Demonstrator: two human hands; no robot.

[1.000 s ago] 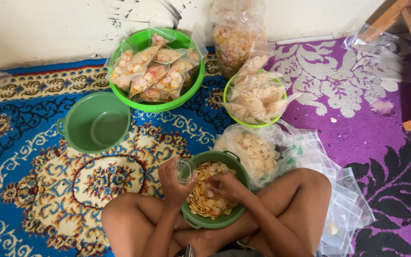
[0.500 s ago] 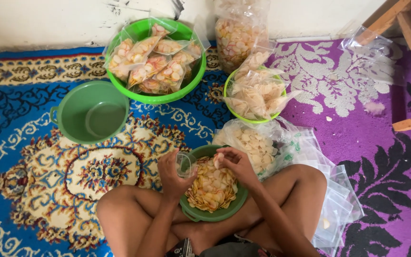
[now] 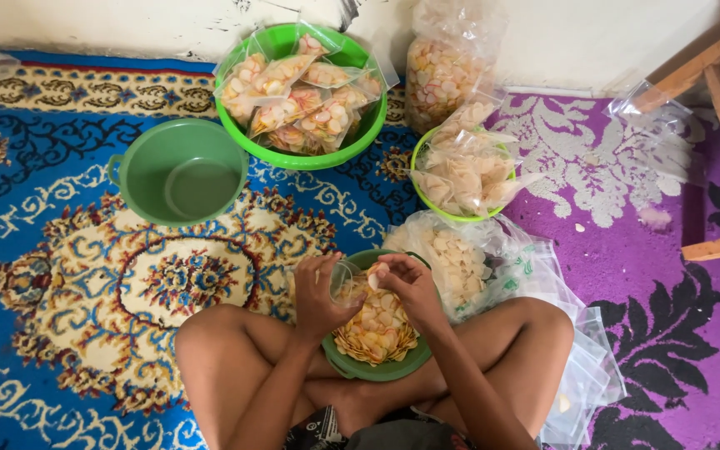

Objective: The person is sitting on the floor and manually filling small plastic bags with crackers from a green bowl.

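Home floor: patterned carpets (image 3: 85, 275), whitewashed wall (image 3: 593, 42).

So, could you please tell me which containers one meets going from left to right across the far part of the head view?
Empty green tub → bright green basin of filled cracker bags → tall clear sack of crackers → loose clear bags.

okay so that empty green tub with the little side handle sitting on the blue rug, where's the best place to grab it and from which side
Probably by the small handle on the empty green tub, which sticks out from its left rim, so come in from the left over the blue rug. The tub stands upright and open with nothing inside, so pinching the near rim from above would likely work too. The big bright green bowl of filled bags crowds its upper right side.
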